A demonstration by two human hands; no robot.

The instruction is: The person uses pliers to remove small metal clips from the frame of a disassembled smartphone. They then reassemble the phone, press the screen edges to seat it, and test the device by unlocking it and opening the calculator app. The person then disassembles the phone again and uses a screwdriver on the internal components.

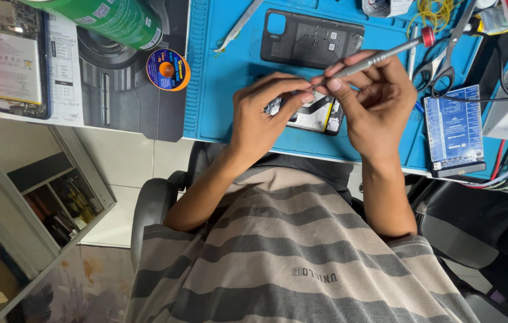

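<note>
Two bare hands are held close together over a small opened phone with its back removed (316,116), which lies flat on the near part of a blue silicone work mat (218,90), just beyond the table edge. Most of the phone is hidden beneath the hands. Only a strip of its interior is seen: a pale battery face, black framing and a bit of silvery metal at its left end. Its long axis appears to run left to right across the mat.

A slim grey metal screwdriver with a red cap (379,57) is pinched by the right hand (379,104) between thumb and first fingers, the remaining fingers being curled in. The tool's long axis slopes from the far right, where the red cap sits, down toward the near left. Its tip is pointed at the phone's left half, just beside the fingertips of the left hand (266,113). Whether the tip touches the phone cannot be told.

The left hand is arched over the phone's left end, with its fingers pressed together and bent down toward the tip. What is gripped between them, if anything, cannot be told. Both hands are about equally near the phone, which lies directly beneath them.

Farther off on the mat, a black plastic phone back cover (312,39) is laid flat. Black-handled scissors (445,60) are seen to the far right, and a round orange-and-blue reel (168,70) to the left.
</note>
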